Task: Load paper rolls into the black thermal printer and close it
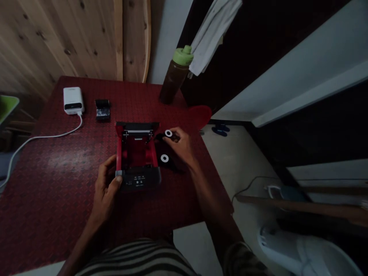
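Observation:
A small red and black printer (136, 151) lies on the table with its lid raised at the far side and its red inside bare. My left hand (106, 184) grips its near left corner, thumb on top by the button panel. My right hand (182, 145), just right of the printer, pinches a dark piece with a white ring (168, 133) on it, perhaps a ribbon spool. Close below lies a second white ring (164, 158) on a dark part whose outline is hard to make out against the table.
A dark ribbon roll (102, 112) sits behind the printer to the left. Farther left is a white power bank (73, 100) with a white cable (51, 136). A green-capped bottle (175, 76) stands at the back edge of the red table (63, 172).

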The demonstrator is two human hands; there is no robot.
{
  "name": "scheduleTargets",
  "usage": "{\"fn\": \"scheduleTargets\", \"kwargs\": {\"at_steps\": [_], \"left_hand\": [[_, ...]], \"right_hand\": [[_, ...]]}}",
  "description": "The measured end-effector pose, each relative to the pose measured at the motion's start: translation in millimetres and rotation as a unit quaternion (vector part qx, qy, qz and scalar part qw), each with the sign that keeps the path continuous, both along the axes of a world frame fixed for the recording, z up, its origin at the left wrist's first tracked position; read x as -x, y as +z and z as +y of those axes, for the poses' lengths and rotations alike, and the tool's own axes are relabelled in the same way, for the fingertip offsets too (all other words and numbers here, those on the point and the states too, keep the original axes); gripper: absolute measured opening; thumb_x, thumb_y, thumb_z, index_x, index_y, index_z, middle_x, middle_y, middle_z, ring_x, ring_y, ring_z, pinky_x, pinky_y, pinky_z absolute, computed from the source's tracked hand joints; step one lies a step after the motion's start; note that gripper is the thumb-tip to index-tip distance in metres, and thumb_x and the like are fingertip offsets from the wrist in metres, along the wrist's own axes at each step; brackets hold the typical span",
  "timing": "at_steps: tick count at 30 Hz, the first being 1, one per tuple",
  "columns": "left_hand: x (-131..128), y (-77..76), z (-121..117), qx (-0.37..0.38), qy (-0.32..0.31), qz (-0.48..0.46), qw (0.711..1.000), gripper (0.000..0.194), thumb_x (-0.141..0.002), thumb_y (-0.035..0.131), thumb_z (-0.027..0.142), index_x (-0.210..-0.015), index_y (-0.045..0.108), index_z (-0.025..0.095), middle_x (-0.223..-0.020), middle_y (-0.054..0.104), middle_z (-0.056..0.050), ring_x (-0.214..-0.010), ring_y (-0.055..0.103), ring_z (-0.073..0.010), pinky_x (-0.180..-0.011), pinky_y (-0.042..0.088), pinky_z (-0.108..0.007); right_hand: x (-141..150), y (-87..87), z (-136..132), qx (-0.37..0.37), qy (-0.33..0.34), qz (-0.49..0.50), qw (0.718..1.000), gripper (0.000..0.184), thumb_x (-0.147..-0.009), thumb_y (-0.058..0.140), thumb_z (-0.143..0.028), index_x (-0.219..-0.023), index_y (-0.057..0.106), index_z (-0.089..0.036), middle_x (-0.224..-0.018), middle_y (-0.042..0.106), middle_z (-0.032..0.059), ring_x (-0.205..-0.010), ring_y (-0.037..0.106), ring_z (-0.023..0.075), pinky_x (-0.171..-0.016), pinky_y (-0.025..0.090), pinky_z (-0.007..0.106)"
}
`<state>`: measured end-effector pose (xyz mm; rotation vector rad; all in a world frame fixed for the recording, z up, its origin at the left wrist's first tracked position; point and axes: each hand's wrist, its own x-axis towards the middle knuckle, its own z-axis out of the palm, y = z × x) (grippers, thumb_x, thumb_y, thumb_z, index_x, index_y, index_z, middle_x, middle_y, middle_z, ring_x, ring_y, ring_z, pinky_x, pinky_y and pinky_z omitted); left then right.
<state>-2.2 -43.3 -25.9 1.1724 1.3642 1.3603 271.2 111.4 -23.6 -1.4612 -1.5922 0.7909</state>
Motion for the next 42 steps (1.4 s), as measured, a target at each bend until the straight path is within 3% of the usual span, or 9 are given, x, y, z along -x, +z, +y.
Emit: {"fn": "scheduleTargets", "kwargs": {"at_steps": [3, 10, 15, 19, 27, 29, 32, 37, 42], "left_hand": [[1, -0.9, 1, 0.000, 0.001, 0.001, 1.000, 0.058, -0.103, 0.068, 0.057, -0.152, 0.063, 0.026, -0.149, 0.070, -0.012, -0.136, 0.067, -0.0361, -0.099, 0.061, -0.045], [3, -4.6, 0, 0.002, 0.003, 0.004, 1.000, 0.056, -0.103, 0.069, 0.056, -0.151, 0.065, 0.029, -0.146, 0.071, -0.010, -0.138, 0.066, -0.0361, -0.099, 0.061, -0.044], [1, -3.2, 0, 0.010, 0.006, -0.001, 1.000, 0.058, -0.102, 0.069, 0.056, -0.153, 0.065, 0.029, -0.154, 0.067, -0.010, -0.147, 0.059, -0.0385, -0.100, 0.061, -0.044], [0, -0.8, 0, 0.009, 0.012, 0.009, 1.000, 0.059, -0.102, 0.068, 0.058, -0.152, 0.065, 0.027, -0.151, 0.070, -0.011, -0.138, 0.066, -0.0382, -0.101, 0.061, -0.047], [0, -6.8, -2, 0.003, -0.002, -0.007, 1.000, 0.059, -0.106, 0.064, 0.055, -0.157, 0.059, 0.026, -0.153, 0.069, -0.013, -0.135, 0.069, -0.0360, -0.107, 0.058, -0.049], [-1, -4.9, -2, 0.007, -0.004, -0.005, 1.000, 0.059, -0.106, 0.064, 0.056, -0.156, 0.059, 0.026, -0.152, 0.069, -0.013, -0.135, 0.069, -0.0357, -0.108, 0.057, -0.048], [-2, -1.2, -2, 0.011, -0.004, -0.008, 1.000, 0.059, -0.105, 0.065, 0.056, -0.155, 0.060, 0.025, -0.152, 0.068, -0.014, -0.135, 0.068, -0.0354, -0.109, 0.057, -0.049], [-4, -0.6, -4, 0.028, -0.004, -0.046, 0.999, 0.060, -0.103, 0.067, 0.055, -0.155, 0.060, 0.024, -0.154, 0.066, -0.015, -0.142, 0.064, -0.0375, -0.119, 0.051, -0.055], [-4, -4.8, -4, 0.019, -0.003, -0.044, 0.999, 0.060, -0.103, 0.068, 0.053, -0.155, 0.061, 0.024, -0.157, 0.063, -0.016, -0.148, 0.060, -0.0390, -0.124, 0.045, -0.060]], "right_hand": [[4, -13.3, 0, 0.012, 0.020, -0.003, 1.000, 0.027, -0.086, 0.080, -0.037, -0.106, 0.071, -0.020, -0.100, 0.081, 0.0047, -0.093, 0.075, 0.0216, -0.087, 0.056, 0.035], [-15, -16.5, -16, 0.036, 0.020, -0.007, 0.999, 0.046, -0.087, 0.076, -0.030, -0.132, 0.071, -0.020, -0.120, 0.081, 0.0096, -0.090, 0.073, 0.0195, -0.080, 0.056, 0.033], [-33, -12.9, -64, 0.045, 0.025, -0.030, 0.998, 0.014, -0.086, 0.076, -0.025, -0.099, 0.081, -0.022, -0.093, 0.078, 0.0035, -0.083, 0.069, 0.0201, -0.077, 0.054, 0.033], [-21, -14.1, -92, 0.036, 0.036, -0.027, 0.998, 0.032, -0.080, 0.077, -0.019, -0.111, 0.083, -0.025, -0.098, 0.080, 0.0017, -0.079, 0.068, 0.0186, -0.075, 0.055, 0.033], [10, -31.3, -86, -0.002, 0.002, 0.004, 1.000, 0.020, -0.088, 0.074, -0.033, -0.106, 0.079, -0.024, -0.103, 0.082, 0.0062, -0.097, 0.076, 0.0254, -0.088, 0.060, 0.039], [6, -23.1, -87, -0.005, -0.013, 0.008, 1.000, 0.024, -0.091, 0.073, -0.039, -0.109, 0.077, -0.024, -0.106, 0.083, 0.0068, -0.101, 0.078, 0.0271, -0.092, 0.062, 0.043], [-5, 13.0, -93, -0.013, -0.014, 0.010, 1.000, 0.028, -0.096, 0.074, -0.044, -0.117, 0.075, -0.026, -0.113, 0.084, 0.0066, -0.105, 0.080, 0.0271, -0.094, 0.064, 0.043], [9, 85.1, -93, -0.066, 0.159, -0.082, 0.982, 0.028, -0.103, 0.075, -0.035, -0.131, 0.075, -0.033, -0.122, 0.083, 0.0048, -0.110, 0.080, 0.0261, -0.095, 0.066, 0.043], [66, 84.3, -75, -0.098, 0.236, -0.275, 0.927, 0.024, -0.101, 0.072, -0.011, -0.121, 0.077, -0.024, -0.115, 0.084, 0.0092, -0.109, 0.077, 0.0303, -0.099, 0.063, 0.050]]}}
